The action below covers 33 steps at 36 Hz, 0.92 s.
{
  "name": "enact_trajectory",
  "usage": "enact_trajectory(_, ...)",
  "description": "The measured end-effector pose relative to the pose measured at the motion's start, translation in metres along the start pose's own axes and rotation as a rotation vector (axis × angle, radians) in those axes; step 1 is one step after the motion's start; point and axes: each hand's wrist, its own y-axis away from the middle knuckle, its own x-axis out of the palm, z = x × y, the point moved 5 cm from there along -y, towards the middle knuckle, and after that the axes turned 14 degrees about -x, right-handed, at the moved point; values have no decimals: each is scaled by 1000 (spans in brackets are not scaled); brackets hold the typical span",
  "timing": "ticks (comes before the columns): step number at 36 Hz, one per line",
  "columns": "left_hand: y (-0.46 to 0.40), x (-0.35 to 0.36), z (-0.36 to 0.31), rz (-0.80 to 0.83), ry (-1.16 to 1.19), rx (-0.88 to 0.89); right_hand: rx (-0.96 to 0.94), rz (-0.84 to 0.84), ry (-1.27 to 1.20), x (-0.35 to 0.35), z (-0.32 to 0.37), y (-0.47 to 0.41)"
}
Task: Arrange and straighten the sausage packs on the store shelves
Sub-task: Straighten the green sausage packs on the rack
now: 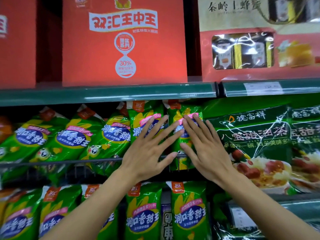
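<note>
Both hands are spread flat against the middle shelf's stock, fingers straight and fanned wide, gripping nothing. The left hand (147, 153) lies across a green plastic sausage pack with a blue oval label (143, 118); its fingertips reach toward the neighbouring green sausage pack with a pink banner (185, 115), against which the right hand (206, 153) presses. The two index fingers nearly meet over this second pack. Both packs stand upright behind the thin wire rail (69, 161) at the shelf front. To the left, the leaning green packs (72, 135) tilt rightward. A large dark green bag of sweet tea mix (256, 141) sits just right of the right hand. Red cardboard cartons (124, 40) occupy the upper shelf; further green packs (143, 213) hang below.
</note>
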Motion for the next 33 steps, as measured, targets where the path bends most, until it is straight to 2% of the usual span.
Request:
enact_trajectory(7,0,3,0,32,-29,36,8,9,-13,-2,5,2)
enact_trajectory(10,2,5,0,46,1,22,131,-55,-104,-6,2,4)
enact_trajectory(13,5,7,-1,38,45,9,196,-93,-78,-4,2,7)
enact_trajectory(23,0,9,0,141,69,46,251,-40,-17,0,6,8)
enact_trajectory(26,5,1,4,139,160,68,271,0,-53,-7,10,8)
enact_trajectory(29,21,-9,20,60,187,87,232,-44,-50,-26,22,5)
enact_trajectory(33,52,-16,57,2,191,111,90,-127,-87,-42,49,-2)
